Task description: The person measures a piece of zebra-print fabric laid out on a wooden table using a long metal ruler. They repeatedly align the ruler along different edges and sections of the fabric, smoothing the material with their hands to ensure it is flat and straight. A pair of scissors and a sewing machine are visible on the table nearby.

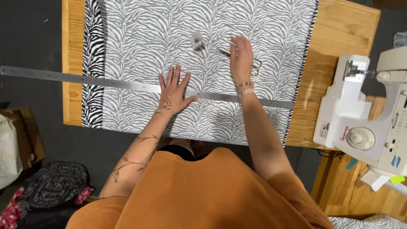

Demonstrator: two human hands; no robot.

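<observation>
Zebra-patterned fabric lies spread over a wooden table. A long metal ruler runs across the cloth from left to right. My left hand lies flat with fingers spread, pressing on the ruler near its middle. My right hand reaches past the ruler and rests over a pair of scissors, whose blades and one handle loop show beside it; whether the fingers grip them is hidden. A small white box-like object sits on the fabric just left of that hand.
A white sewing machine stands on a lower wooden surface at the right. A dark patterned bag and a pale sack lie on the floor at the left. My orange garment fills the bottom of the view.
</observation>
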